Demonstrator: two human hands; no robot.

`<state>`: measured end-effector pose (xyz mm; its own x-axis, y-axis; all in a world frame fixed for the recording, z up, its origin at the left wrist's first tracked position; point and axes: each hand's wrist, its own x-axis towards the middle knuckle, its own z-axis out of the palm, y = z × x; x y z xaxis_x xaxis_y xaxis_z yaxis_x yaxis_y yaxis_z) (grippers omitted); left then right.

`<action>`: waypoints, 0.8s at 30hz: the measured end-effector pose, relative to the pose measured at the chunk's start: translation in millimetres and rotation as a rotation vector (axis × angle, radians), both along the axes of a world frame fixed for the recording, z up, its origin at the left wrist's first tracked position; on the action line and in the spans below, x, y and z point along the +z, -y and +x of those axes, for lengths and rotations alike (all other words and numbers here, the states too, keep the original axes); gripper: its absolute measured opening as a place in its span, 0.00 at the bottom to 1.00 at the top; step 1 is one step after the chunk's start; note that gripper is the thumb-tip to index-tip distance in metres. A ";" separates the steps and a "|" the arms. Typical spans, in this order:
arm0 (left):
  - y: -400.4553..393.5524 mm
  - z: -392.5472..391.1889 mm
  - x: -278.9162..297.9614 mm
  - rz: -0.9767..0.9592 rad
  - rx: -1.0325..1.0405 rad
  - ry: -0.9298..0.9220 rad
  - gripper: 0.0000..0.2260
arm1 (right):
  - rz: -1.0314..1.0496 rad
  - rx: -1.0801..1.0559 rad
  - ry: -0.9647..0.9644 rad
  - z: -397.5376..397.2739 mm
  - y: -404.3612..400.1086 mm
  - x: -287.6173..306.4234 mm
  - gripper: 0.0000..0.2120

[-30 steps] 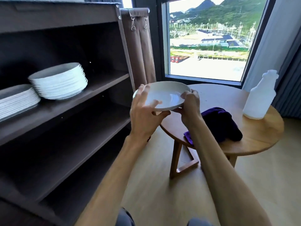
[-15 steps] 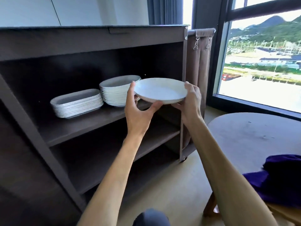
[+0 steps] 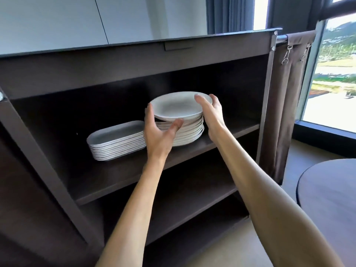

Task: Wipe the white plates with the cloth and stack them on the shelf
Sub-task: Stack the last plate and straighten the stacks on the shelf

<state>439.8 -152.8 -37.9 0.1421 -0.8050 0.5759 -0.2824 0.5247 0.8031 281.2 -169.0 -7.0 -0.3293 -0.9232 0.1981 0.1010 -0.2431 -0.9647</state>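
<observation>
Now plate (image 3: pixel 178 106) atop stack (image 3: pixel 189 132), hands gripping rim

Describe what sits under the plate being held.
Under the plate, gripped by left hand and right hand, sits a stack on the shelf. Contact is hidden.

Left hand (image 3: pixel 158 134): covers the left edge of the round plate stack (image 3: pixel 189 133) and the right end of the rectangular plate stack (image 3: pixel 117 141); its fingers behind the top plate (image 3: pixel 178 106) are mostly out of sight.
Right hand (image 3: pixel 212 114): hides the right rim of the top plate; whether the plate already rests on the stack cannot be told.
Shelf unit (image 3: pixel 134 60): left side and bottom cut off by the picture's edges.
Round table (image 3: pixel 327 191): only its left part shows at the right edge.
Window view (image 3: pixel 335 78): blurred, cut by the right edge.
</observation>
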 end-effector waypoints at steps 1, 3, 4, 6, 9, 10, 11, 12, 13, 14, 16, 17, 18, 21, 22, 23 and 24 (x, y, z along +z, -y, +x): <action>7.8 2.4 -0.3 0.011 0.017 0.001 0.46 | 0.003 -0.001 0.001 3.2 7.6 0.4 0.39; 18.8 3.7 0.4 0.025 0.041 -0.013 0.45 | 0.015 -0.016 0.015 9.9 18.9 2.4 0.38; 24.7 4.0 1.1 0.038 0.049 -0.015 0.45 | 0.033 -0.025 0.021 13.6 25.0 3.9 0.37; 33.5 6.6 1.0 0.080 0.068 0.001 0.45 | 0.084 -0.031 0.031 17.5 34.6 4.1 0.36; 44.8 13.0 -1.4 0.118 0.083 -0.006 0.44 | 0.098 -0.063 0.044 18.5 52.2 -4.4 0.36; 46.5 13.7 -2.0 0.127 0.084 -0.013 0.44 | 0.100 -0.072 0.037 18.4 55.0 -6.2 0.37; 47.4 14.0 -1.6 0.130 0.087 -0.018 0.43 | 0.106 -0.075 0.025 17.8 55.2 -6.0 0.38; 47.8 14.3 -2.0 0.129 0.087 -0.018 0.43 | 0.104 -0.085 0.017 18.9 53.4 -4.9 0.39; 49.9 17.1 -2.4 0.133 0.072 -0.012 0.42 | 0.102 -0.101 0.006 21.3 53.6 -4.0 0.40; 49.2 17.2 -3.6 0.130 0.073 0.010 0.42 | 0.109 -0.098 -0.005 22.0 51.1 -3.9 0.40; 46.7 17.5 -5.7 0.140 0.067 0.062 0.41 | 0.117 -0.096 -0.036 20.2 47.8 -5.7 0.39; 45.5 19.4 -4.3 0.145 0.058 0.083 0.41 | 0.116 -0.101 -0.035 21.2 48.2 -6.7 0.39; 43.8 21.3 -3.6 0.143 0.053 0.104 0.40 | 0.116 -0.111 -0.032 23.1 48.0 -7.9 0.40; 40.2 19.3 -4.2 0.147 0.072 0.153 0.40 | 0.112 -0.092 -0.070 20.7 48.7 -4.5 0.41; 40.0 18.6 -6.6 0.143 0.074 0.152 0.40 | 0.106 -0.084 -0.077 20.0 48.2 -3.8 0.41; 40.7 19.1 -10.7 0.121 0.080 0.148 0.41 | 0.101 -0.083 -0.086 19.7 48.8 -6.1 0.42; 42.7 17.7 -14.5 0.095 0.081 0.159 0.42 | 0.086 -0.087 -0.091 18.3 49.2 -9.6 0.41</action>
<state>457.5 -195.5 -52.4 0.1219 -0.8466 0.5181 -0.4479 0.4189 0.7899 299.5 -218.2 -16.6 -0.3935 -0.9067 0.1522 -0.0058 -0.1630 -0.9866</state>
